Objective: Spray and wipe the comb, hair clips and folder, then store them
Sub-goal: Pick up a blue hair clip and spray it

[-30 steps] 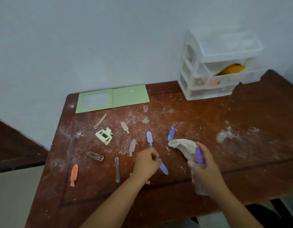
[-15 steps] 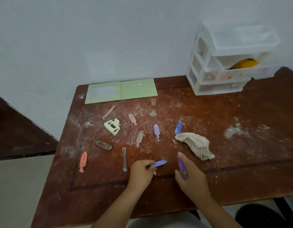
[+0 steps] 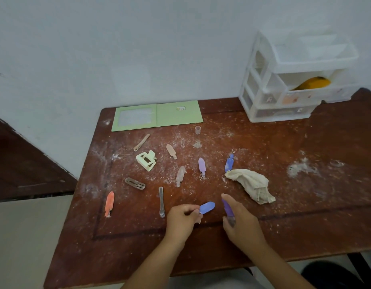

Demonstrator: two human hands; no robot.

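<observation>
Left hand (image 3: 181, 219) pinched blue hair clip (image 3: 207, 207) at fingertips; right hand (image 3: 241, 223) curled round purple spray bottle (image 3: 227, 209), just beside clip.

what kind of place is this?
Probably a room at home, not a workshop: a dusty wooden table against a plain painted wall, with a small plastic drawer unit and scattered hair clips.

No readable text, labels or numbers anywhere
</observation>
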